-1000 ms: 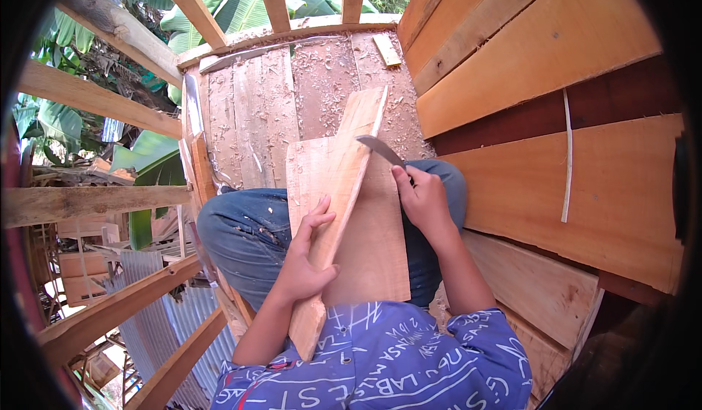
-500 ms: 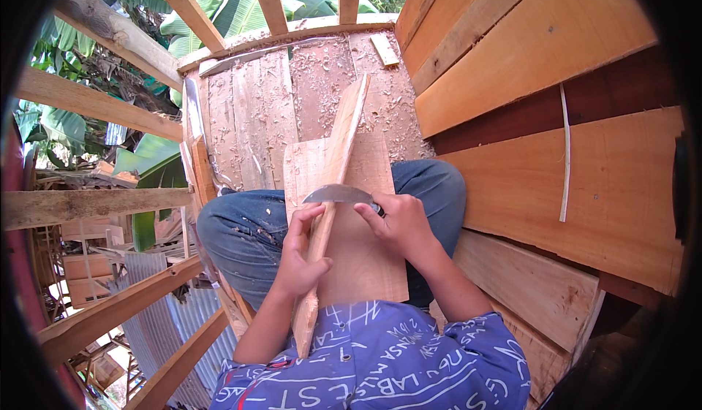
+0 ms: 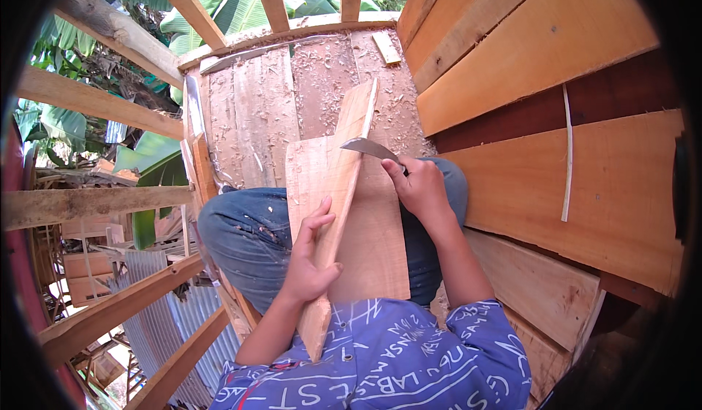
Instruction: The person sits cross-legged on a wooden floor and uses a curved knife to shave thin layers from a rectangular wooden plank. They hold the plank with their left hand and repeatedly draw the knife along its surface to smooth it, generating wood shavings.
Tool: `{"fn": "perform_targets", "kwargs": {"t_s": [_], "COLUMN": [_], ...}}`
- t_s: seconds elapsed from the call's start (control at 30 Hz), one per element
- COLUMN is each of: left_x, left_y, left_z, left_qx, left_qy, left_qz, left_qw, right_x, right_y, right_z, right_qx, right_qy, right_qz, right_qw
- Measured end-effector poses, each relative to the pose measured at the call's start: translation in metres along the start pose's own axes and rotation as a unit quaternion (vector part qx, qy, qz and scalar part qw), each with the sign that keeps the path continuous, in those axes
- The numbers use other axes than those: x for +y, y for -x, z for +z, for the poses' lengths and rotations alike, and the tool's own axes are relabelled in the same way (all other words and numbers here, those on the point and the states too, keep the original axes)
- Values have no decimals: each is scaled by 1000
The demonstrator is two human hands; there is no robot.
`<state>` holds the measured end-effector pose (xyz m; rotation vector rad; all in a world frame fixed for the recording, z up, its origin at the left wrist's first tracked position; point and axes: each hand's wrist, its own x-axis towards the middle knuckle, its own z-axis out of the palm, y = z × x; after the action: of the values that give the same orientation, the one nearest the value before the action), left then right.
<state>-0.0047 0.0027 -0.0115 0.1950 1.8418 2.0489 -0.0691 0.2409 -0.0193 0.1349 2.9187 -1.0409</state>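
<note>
A long, narrow piece of wood point(image 3: 345, 169) slants from my belly up and away, resting over a wider flat board point(image 3: 379, 242) on my lap. My left hand point(image 3: 312, 264) is closed around its lower half, thumb on the right side and fingers on the left. In my right hand point(image 3: 418, 185) is a knife with a curved blade point(image 3: 369, 147), gripped by its handle, which the fingers mostly hide. The blade points left, its tip at the right edge of the wood's upper part.
Wood shavings cover the plank floor point(image 3: 256, 110) ahead. A small light offcut point(image 3: 386, 47) lies at its far right. Orange-brown plank walls point(image 3: 541, 74) stand close on my right, with a thin pale strip point(image 3: 567, 154) against them. Open wooden rails point(image 3: 95, 205) border the left.
My right hand has moved the knife away from me and to the right, up along the wood. The wood has rolled, showing more of its broad face; my left hand still holds it.
</note>
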Motion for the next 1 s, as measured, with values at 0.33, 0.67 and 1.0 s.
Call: {"fn": "perform_targets", "kwargs": {"t_s": [0.33,0.67,1.0], "left_x": [-3,-5,-13], "left_y": [-2,-2,2], "left_z": [-3,-7,-7], "left_qx": [3,7,16], "left_qy": [-11,0,5], "left_qz": [9,21,18], "left_qw": [1000,1000,1000], "right_x": [1,-6,-27], "right_y": [-2,5,24], "right_z": [4,9,13], "right_qx": [2,-12,-35], "right_qy": [-11,8,-131], "right_qz": [21,-40,-61], "right_qw": [1000,999,989]}}
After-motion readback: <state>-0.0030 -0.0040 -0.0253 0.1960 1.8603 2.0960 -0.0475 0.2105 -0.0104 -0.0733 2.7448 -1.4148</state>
